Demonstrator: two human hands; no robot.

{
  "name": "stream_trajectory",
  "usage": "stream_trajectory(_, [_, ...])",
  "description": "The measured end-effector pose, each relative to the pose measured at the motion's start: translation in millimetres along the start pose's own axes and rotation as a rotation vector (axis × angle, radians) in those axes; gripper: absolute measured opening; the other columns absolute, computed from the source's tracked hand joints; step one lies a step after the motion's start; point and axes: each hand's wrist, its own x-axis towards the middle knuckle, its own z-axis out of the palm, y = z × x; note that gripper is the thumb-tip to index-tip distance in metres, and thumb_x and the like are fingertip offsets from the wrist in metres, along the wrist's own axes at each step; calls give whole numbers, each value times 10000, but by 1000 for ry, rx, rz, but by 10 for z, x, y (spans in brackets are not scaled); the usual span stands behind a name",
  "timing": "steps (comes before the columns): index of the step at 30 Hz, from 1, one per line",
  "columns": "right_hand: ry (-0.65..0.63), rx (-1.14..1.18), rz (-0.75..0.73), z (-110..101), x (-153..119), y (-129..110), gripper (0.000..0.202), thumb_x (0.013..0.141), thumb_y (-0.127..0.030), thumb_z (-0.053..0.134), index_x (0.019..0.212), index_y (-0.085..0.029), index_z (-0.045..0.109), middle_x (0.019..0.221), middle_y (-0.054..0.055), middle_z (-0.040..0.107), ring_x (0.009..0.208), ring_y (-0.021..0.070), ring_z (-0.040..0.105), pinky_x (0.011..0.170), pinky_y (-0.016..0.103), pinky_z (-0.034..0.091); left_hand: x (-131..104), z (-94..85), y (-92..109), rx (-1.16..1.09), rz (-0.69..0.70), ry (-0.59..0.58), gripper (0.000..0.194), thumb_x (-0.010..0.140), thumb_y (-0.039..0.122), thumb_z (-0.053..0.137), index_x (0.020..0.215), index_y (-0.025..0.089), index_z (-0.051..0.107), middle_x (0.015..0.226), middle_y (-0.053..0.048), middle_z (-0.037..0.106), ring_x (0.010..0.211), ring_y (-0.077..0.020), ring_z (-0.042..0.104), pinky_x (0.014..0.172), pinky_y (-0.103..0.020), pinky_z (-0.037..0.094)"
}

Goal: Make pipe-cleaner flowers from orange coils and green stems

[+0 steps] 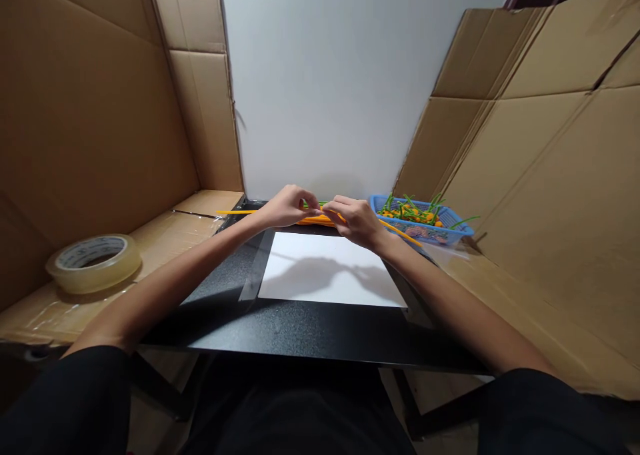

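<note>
1. Nearest lay the white sheet point(327, 272) on the black surface point(300, 328), with a tape roll point(94, 262) off to the left.
2. Beyond it, left hand point(289, 208) and right hand point(356, 220) pinched the orange stems point(315, 220), fingers clenched on them; gripping close together looked best for control.
3. Farthest sat the blue basket point(453, 232).

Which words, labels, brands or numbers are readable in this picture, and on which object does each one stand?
No text can be read here.
Tape roll: faint marks on the inner core, too blurred to read.
Blue basket, white sheet, cardboard walls: no print visible.
</note>
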Motion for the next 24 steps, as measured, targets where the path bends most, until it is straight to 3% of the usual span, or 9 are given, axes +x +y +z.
stream_trajectory(4, [-47, 37, -11, 15, 6, -21, 294, 971, -226, 415, 970, -157, 701, 883, 95, 684, 680, 166, 486, 642, 302, 325, 13, 58, -35, -9, -35, 57, 160, 780, 309, 726, 754, 162, 782, 485, 24, 532, 458, -80, 371, 461, -255, 258])
stream_trajectory(7, [-26, 199, 97, 9, 35, -52, 248, 929, -225, 452, 910, -159, 690, 812, 68, 673, 682, 160, 507, 656, 295, 350, 10, 138, -45, 45, -14, 135, 108, 786, 238, 705, 764, 172, 788, 554, 4, 623, 495, -93, 455, 499, -252, 319])
stream_trajectory(12, [-52, 564, 340, -22, 97, -60, 181, 833, -310, 576, 757, -169, 661, 625, 0, 595, 601, 130, 488, 620, 276, 368, -50, 258, -75, 355, 272, 285, 248, 865, 101, 544, 830, 189, 773, 789, -37, 753, 648, -128, 612, 584, -254, 394])
stream_trajectory(15, [-120, 750, 450, -23, 98, -34, 213, 795, -370, 634, 746, -163, 651, 599, 0, 607, 535, 112, 456, 554, 262, 343, -99, 308, -93, 536, 428, 270, 285, 888, 74, 491, 881, 178, 756, 828, -60, 752, 716, -158, 647, 594, -265, 401])
stream_trajectory(17, [-181, 750, 508, -11, 81, -9, 226, 803, -381, 635, 769, -158, 657, 620, 16, 639, 489, 102, 431, 514, 261, 318, -118, 336, -97, 589, 404, 217, 264, 904, 96, 493, 879, 165, 746, 816, -70, 743, 697, -172, 648, 575, -276, 387])
stream_trajectory(19, [-233, 631, 505, 3, 57, 21, 217, 832, -363, 625, 828, -154, 684, 663, 31, 674, 484, 107, 459, 518, 264, 327, -121, 349, -105, 561, 292, 141, 232, 931, 163, 518, 879, 167, 745, 830, -71, 743, 674, -176, 650, 555, -278, 373])
stream_trajectory(21, [-264, 454, 438, 7, 31, 59, 175, 837, -327, 651, 856, -162, 705, 678, 28, 682, 529, 123, 508, 554, 266, 339, -111, 331, -135, 497, 176, 71, 217, 946, 237, 546, 926, 184, 755, 891, -71, 757, 680, -174, 658, 565, -271, 381])
stream_trajectory(24, [-322, 249, 319, -26, -18, 130, 119, 822, -260, 675, 739, -175, 686, 647, 15, 658, 577, 134, 516, 584, 271, 312, -100, 241, -232, 433, 84, -14, 219, 947, 296, 571, 995, 215, 769, 920, -64, 771, 692, -171, 661, 608, -264, 402])
